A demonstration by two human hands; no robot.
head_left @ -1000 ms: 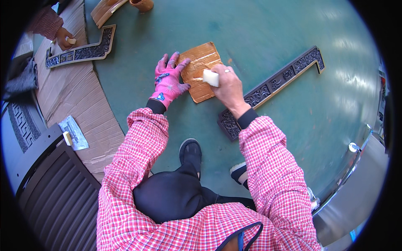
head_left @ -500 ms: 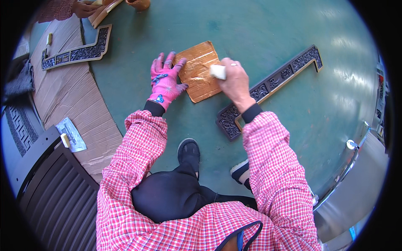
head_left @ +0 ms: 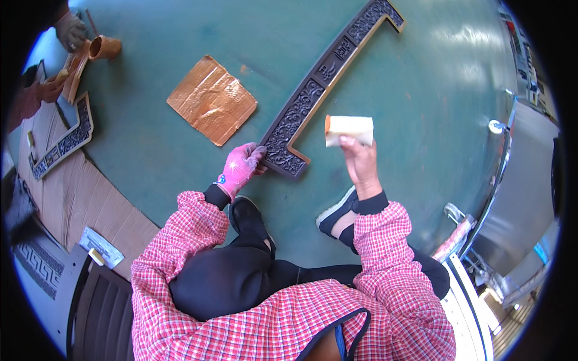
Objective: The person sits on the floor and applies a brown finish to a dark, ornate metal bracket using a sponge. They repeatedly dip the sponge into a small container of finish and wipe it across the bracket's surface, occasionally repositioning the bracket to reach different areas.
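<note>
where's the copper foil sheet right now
In the head view, the crumpled copper foil sheet lies flat on the green floor, upper left, just left of the long dark carved moulding, beyond the pink-gloved left hand.

Two dark carved frame pieces are lying in view — a long one [head_left: 328, 81] at centre, a second [head_left: 63, 144] at the left edge. One copper-coloured sheet [head_left: 212, 99] is lying upper left of centre. One pale sponge block [head_left: 349, 129] — centre right. Two shoes [head_left: 245, 210] [head_left: 337, 210] are showing below.
</note>
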